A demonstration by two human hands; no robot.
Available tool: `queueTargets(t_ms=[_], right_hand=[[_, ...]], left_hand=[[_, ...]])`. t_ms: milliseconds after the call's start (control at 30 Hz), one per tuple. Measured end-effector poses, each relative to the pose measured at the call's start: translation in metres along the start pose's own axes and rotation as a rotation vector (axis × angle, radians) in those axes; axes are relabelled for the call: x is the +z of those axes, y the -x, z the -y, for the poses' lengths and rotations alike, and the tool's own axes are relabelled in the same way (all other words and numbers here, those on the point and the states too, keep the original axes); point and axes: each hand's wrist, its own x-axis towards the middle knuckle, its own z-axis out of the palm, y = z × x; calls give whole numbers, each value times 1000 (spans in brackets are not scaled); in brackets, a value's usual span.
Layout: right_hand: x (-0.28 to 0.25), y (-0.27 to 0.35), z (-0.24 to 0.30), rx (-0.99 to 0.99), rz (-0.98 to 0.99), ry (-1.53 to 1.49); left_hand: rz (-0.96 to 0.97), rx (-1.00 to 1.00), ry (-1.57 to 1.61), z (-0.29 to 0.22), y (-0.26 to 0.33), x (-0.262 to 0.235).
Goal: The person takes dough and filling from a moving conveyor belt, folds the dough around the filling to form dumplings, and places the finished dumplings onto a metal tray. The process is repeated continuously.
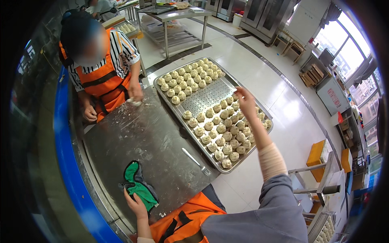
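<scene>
Over the perforated tray (210, 95) of dumplings (221, 128), the right hand (245, 99) hovers, fingers pinched together (whether on anything, unclear). They look soft and fragile, best lifted by their base. Left hand (135, 204) clutches a green cloth (137, 184).

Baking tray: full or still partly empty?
Partly empty. The perforated tray has dumplings filling its near part and far end, with a bare perforated strip between them. The right hand hovers beside that gap.
</scene>
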Motion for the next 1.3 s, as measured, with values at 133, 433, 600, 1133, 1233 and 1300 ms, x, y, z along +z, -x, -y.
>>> queueTargets(t_ms=[133, 433, 600, 1133, 1233, 1300], right_hand=[[-36, -70, -71, -12, 295, 521], [-26, -99, -94, -126, 595, 879], [-21, -107, -98, -176, 648, 906], [-21, -104, -98, -159, 524, 755], [-19, -101, -106, -175, 513, 753], [-21, -100, -107, -171, 516, 735]], left_hand=[[4, -49, -41, 0, 4, -6], [11, -82, -110, 5, 6, -5], [4, -72, -137, 6, 6, -6], [-3, -54, -169, -1, 6, -6], [-4, -48, -160, 2, 5, -4], [-1, -47, -157, 5, 6, -4]])
